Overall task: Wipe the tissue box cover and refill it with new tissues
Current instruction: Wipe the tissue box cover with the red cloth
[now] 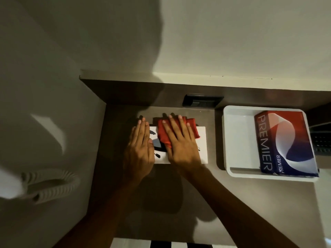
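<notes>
Wiping is the step in hand, by my reading. On the dark worktop (125,176), toward its back edge and left of the middle, lies the white tissue box cover (201,138). The left hand (140,149) lies flat and open along the cover's left end, likely to keep it from sliding. The right hand (179,140) presses flat, fingers spread, on a folded red cloth (192,128) over the cover's top; neither grip is closed around anything. New tissues wait unused: 1 blue-and-red pack (286,144) sits in a white tray (238,140) by the worktop's right edge, well apart from both hands.
</notes>
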